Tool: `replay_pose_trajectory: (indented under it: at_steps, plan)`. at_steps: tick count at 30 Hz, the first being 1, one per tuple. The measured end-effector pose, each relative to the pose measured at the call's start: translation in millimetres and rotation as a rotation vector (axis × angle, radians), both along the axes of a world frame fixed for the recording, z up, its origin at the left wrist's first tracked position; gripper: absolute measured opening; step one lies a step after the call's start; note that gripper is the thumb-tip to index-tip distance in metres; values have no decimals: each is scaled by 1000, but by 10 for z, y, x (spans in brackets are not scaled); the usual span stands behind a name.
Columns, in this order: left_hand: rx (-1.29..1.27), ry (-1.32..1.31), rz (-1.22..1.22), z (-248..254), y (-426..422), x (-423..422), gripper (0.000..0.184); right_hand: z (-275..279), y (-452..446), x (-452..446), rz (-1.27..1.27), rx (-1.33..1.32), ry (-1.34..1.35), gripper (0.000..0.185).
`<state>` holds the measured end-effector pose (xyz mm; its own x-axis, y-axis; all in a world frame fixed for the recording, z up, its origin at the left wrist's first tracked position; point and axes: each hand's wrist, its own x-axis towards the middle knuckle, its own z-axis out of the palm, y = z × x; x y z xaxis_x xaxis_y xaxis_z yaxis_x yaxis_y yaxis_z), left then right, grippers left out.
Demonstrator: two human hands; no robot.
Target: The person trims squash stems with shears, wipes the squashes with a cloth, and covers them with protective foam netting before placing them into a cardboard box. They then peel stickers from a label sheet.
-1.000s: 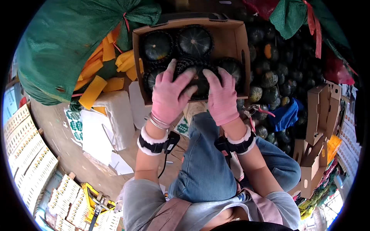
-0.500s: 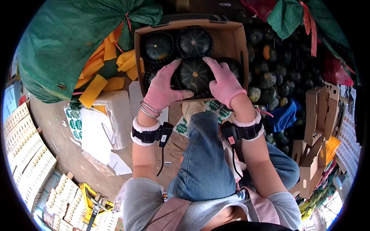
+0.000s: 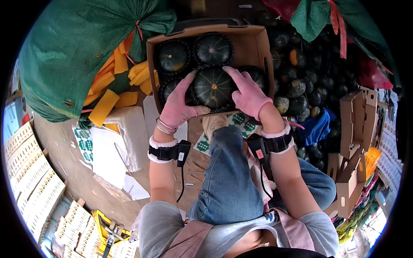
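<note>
My left hand point(image 3: 178, 104) and my right hand point(image 3: 249, 95), both in pink gloves, are curved around a dark green kabocha squash point(image 3: 214, 88) with pale stripes. It sits at the near middle of a cardboard box point(image 3: 250, 47). My left thumb runs along its near side, and my right thumb touches its right side. Behind it stand two more squashes point(image 3: 211, 49) in dark fluted wraps. Others, partly hidden by my hands, lie to its left and right. The back right part of the box shows bare cardboard.
On the right lies a heap of loose squashes point(image 3: 297, 88), with open cardboard boxes point(image 3: 350, 142) nearby. At left a green mesh sack point(image 3: 64, 56) spills yellow foam sleeves point(image 3: 104, 107). White sheets point(image 3: 107, 152) and green-printed label sheets point(image 3: 203, 143) lie on the floor point(image 3: 81, 185).
The view has shifted slightly, so the box sits a little further left and lower. Both hands remain around the same squash.
</note>
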<state>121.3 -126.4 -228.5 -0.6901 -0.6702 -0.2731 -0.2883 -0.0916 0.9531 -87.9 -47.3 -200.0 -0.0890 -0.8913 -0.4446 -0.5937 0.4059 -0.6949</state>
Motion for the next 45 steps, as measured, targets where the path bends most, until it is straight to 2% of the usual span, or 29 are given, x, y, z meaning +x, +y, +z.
replay_pose_trajectory:
  at_steps: [2, 4, 7, 9, 10, 11, 13, 15, 17, 18, 20, 21, 23, 27, 34, 36, 38, 39, 40, 41, 42, 43, 44, 45]
  plan:
    - [103, 41, 13, 64, -3, -23, 111, -35, 9, -42, 18, -15, -60, 63]
    - [75, 52, 40, 47, 27, -22, 109, -32, 5, -87, 46, -14, -126, 66]
    - [-72, 144, 22, 140, 37, -63, 107, 55, 161, -122, 47, -271, -180, 81]
    - [-172, 247, -33, 280, 62, -160, 105, 123, 190, -146, -160, -321, -314, 102]
    - [-212, 312, -77, 411, 52, -261, 104, 279, 137, -110, -226, -349, -222, 103]
    - [-262, 382, -122, 513, 31, -371, 102, 299, 59, -156, -351, -353, -338, 102]
    - [-109, 459, -96, 574, -62, -600, 84, 338, -92, -245, -611, -396, -574, 102]
    - [2, 418, -7, 485, -330, -859, 73, 134, -200, -455, -499, -611, 38, 97]
    - [-640, -249, -101, 74, -587, -1124, 60, 38, -333, -556, -405, -744, 225, 93]
    - [-734, -426, -161, 69, -557, -1192, 58, 2, -399, -592, -349, -815, 314, 91]
    - [-903, -795, -283, 75, -525, -1319, 54, -144, -461, -677, -291, -752, 345, 89]
    - [-930, -792, -246, 5, -517, -1313, 56, -184, -484, -696, -267, -717, 360, 88]
    - [-987, -783, -190, -175, -481, -1298, 60, -126, -522, -611, -151, -499, 594, 85]
    - [-858, -761, -91, -56, -500, -1212, 64, -94, -549, -480, -91, -156, 859, 84]
    - [-918, -782, 43, -279, -445, -1271, 70, -319, -689, -427, 102, -77, 916, 81]
    - [-907, -798, -1, -294, -452, -1273, 74, -437, -731, -443, 134, -56, 882, 79]
    - [-885, -689, -67, -261, -476, -1184, 77, -454, -771, -471, 130, -73, 851, 76]
    - [-874, -629, -89, -247, -505, -1132, 78, -450, -658, -463, 136, -210, 902, 74]
    - [-853, -451, -78, -236, -502, -1015, 82, -415, -501, -464, 145, -360, 961, 72]
    - [-724, -286, -53, -64, -445, -875, 80, -347, -352, -457, 157, -514, 1020, 70]
    - [-548, -80, -65, 194, -357, -673, 73, -191, -130, -376, 53, -515, 852, 60]
    - [-488, 52, -213, 322, -332, -435, 65, -16, 177, -255, -48, -496, 672, 51]
    - [-147, 220, -242, 228, -190, -112, 55, -27, 576, -166, -182, -425, 438, 42]
    - [101, 262, -333, 218, -93, 191, 43, -133, 994, -54, -323, -353, 207, 33]
